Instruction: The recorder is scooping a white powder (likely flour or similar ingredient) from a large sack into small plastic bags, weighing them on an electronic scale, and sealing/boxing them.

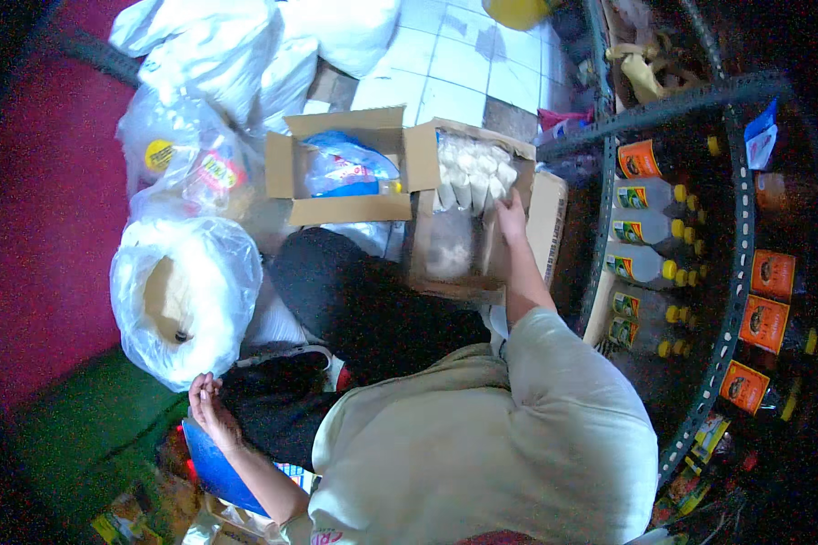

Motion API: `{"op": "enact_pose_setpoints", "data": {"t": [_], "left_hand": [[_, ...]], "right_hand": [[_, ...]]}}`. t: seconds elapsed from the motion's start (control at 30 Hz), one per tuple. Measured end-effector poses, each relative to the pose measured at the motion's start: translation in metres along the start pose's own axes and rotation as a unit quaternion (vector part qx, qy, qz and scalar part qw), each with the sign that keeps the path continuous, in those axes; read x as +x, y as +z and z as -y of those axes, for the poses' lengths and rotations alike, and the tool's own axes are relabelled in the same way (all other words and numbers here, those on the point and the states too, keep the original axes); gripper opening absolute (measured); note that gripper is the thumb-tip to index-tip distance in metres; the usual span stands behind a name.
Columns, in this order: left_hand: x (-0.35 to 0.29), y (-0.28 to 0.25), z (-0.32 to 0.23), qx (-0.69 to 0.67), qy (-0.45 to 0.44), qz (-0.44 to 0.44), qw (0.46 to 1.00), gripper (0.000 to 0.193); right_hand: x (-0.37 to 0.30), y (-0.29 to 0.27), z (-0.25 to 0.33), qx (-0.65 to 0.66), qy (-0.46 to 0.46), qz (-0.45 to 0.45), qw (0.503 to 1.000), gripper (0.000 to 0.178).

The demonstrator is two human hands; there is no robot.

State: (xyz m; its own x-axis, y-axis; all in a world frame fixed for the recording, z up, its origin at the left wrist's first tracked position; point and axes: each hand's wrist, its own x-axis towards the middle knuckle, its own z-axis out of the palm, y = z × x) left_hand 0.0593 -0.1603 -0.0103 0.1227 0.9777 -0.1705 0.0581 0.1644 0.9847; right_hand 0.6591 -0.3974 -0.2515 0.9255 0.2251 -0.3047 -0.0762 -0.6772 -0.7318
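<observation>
My right hand (512, 218) reaches into an open cardboard box (493, 282) and closes on a small white packet at the right end of the packed rows. Several white packets (468, 168) stand close together in the far part of this box. A clear plastic bag (450, 245) lies in its near part. Away to the left, my left hand (211, 413) rests by my knee with loosely bent fingers apart and nothing seen in them. Just beyond it stands a large clear plastic bag (236, 272), its mouth spread open around pale contents (165, 300). A small dark object (183, 335) lies inside its near edge.
A second open carton (350, 212) holds blue and clear plastic packaging. White sacks (209, 54) and a filled clear bag (177, 150) lie at the far left. Metal shelving (600, 200) with yellow-capped bottles (643, 263) lines the right. A blue flat item (218, 468) is under my left forearm.
</observation>
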Motion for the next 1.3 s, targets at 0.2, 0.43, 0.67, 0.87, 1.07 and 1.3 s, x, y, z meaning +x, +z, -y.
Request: {"op": "enact_pose_setpoints", "data": {"t": [0.2,0.43,0.67,0.87,1.07,1.3], "left_hand": [[-0.003,0.001,0.002,-0.071,0.024,-0.033,0.997,0.033],[0.003,0.004,-0.004,-0.093,0.009,-0.068,0.993,0.032],[0.016,-0.006,0.005,-0.211,0.016,-0.043,0.976,0.042],[0.072,-0.009,0.002,-0.364,0.035,-0.044,0.929,0.067],[0.087,-0.016,0.01,-0.351,0.01,-0.057,0.935,0.067],[0.102,-0.002,0.017,-0.392,0.001,-0.054,0.918,0.059]], "right_hand": [[-0.074,0.012,0.14,0.212,-0.095,0.127,0.964,0.056],[-0.233,0.07,0.378,0.257,-0.371,0.353,0.82,0.036],[-0.372,0.145,0.479,0.513,-0.408,0.473,0.589,0.067],[-0.435,0.251,0.381,-0.026,-0.629,0.504,0.592,0.061],[-0.388,0.25,0.412,-0.332,-0.72,0.241,0.56,0.059],[-0.441,0.226,0.442,0.179,-0.607,0.446,0.633,0.061]]}}
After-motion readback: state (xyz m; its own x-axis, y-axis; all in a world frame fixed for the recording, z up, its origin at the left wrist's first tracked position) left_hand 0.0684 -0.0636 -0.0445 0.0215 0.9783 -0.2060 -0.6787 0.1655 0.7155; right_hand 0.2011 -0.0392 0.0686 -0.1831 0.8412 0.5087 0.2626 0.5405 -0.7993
